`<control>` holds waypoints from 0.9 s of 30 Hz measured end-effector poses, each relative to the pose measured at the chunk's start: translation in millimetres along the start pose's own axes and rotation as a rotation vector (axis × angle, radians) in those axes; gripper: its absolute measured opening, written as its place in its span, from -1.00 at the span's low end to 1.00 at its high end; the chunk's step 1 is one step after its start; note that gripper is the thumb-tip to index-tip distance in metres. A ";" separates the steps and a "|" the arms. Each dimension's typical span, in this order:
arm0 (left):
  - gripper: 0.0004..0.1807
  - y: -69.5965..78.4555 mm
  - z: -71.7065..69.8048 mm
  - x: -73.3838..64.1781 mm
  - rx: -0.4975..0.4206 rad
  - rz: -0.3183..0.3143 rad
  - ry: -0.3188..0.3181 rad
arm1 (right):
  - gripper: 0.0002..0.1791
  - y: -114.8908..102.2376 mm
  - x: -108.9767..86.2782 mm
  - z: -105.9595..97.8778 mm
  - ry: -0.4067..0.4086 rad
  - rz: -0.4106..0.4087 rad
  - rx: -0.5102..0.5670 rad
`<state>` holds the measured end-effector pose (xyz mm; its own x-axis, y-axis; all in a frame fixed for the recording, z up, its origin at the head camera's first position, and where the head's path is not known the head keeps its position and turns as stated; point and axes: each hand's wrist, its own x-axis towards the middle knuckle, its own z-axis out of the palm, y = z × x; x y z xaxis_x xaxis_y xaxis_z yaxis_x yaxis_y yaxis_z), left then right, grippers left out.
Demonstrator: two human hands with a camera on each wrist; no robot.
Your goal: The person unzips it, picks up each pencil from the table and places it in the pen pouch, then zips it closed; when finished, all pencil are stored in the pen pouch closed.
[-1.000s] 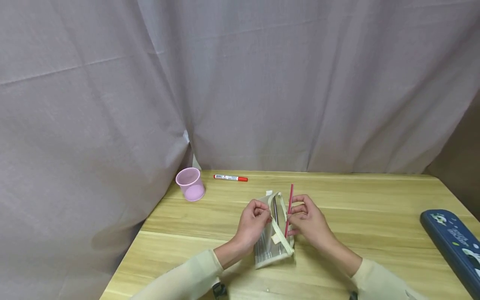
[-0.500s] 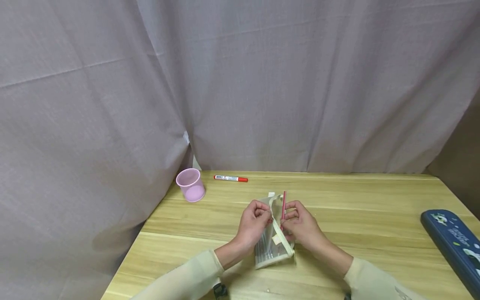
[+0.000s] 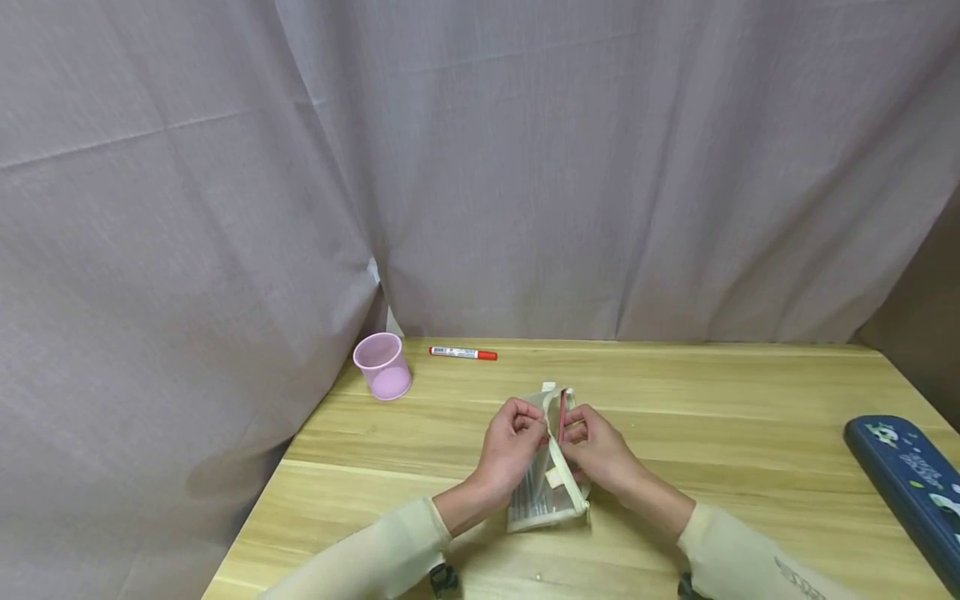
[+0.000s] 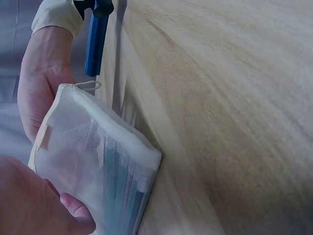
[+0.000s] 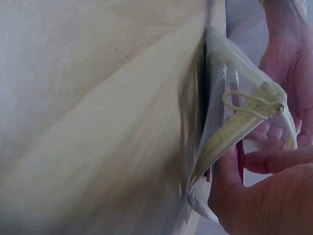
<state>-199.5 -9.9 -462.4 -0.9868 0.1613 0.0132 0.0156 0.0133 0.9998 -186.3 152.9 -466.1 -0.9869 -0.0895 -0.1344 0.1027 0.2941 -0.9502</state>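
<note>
A see-through zip pencil pouch [image 3: 536, 500] with cream edging stands unzipped on the table, several slender items showing through its wall. My left hand [image 3: 501, 454] pinches the left edge of its mouth. At the opening, my right hand [image 3: 603, 454] holds a slim red stick [image 3: 562, 412], pencil-like, whose lower part is down inside the pouch. In the right wrist view the red stick [image 5: 240, 159] lies between thumb and fingers, beside the zip edge with its cord pull [image 5: 239, 105]. The left wrist view has the mesh side of the pouch [image 4: 73, 127] in front of the right hand.
A pink cup [image 3: 382, 367] stands at the back left, with a red-capped white marker [image 3: 462, 353] lying to its right. A dark blue case [image 3: 907, 492] with cartoon print lies at the far right. Grey curtain [image 3: 495, 167] hangs behind the table.
My right hand has moved left and brought the red stick down into the pouch, so less of it shows above the opening. The left hand keeps its grip on the edge.
</note>
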 end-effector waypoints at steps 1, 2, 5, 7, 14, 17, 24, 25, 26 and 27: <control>-0.85 0.0 0.0 0.3 -0.001 -0.001 -0.003 | -0.58 0.1 0.9 -0.6 -0.003 0.003 -0.005; -0.85 -0.1 0.0 0.5 -0.003 0.000 -0.006 | -0.58 0.0 2.1 -1.1 -0.005 0.003 -0.012; -0.86 -0.5 -0.2 0.7 -0.007 0.005 -0.013 | -0.61 -0.9 6.1 -2.0 -0.014 -0.009 -0.050; -0.87 -0.3 -0.1 1.0 -0.006 0.008 -0.015 | -0.62 -1.7 8.9 -2.1 -0.028 -0.023 -0.086; -0.87 1.3 1.1 0.4 0.003 0.012 -0.002 | -0.63 -6.3 13.8 -3.7 -0.064 -0.022 -0.124; -0.87 1.7 1.5 -0.6 0.001 0.010 0.004 | -0.60 -7.6 12.8 -3.9 -0.071 0.001 -0.113; -0.85 0.1 1.0 -2.8 -0.006 0.012 0.009 | -0.56 -2.4 9.5 -10.4 -0.059 0.006 -0.099; -0.85 -0.3 0.2 -2.5 -0.001 0.010 0.009 | -0.57 -1.6 9.0 -13.1 -0.058 0.000 -0.086; -0.85 -0.7 -0.3 -2.3 0.004 0.009 0.011 | -0.58 -1.0 8.3 -16.0 -0.057 -0.005 -0.072; -0.84 -0.9 -0.7 -2.2 0.008 0.008 0.013 | -0.59 -0.6 7.1 -19.1 -0.056 -0.014 -0.065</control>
<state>-197.5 -11.0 -463.3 -0.9887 0.1484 0.0215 0.0247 0.0195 0.9995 -195.7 170.3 -461.1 -0.9796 -0.1465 -0.1379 0.0784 0.3537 -0.9321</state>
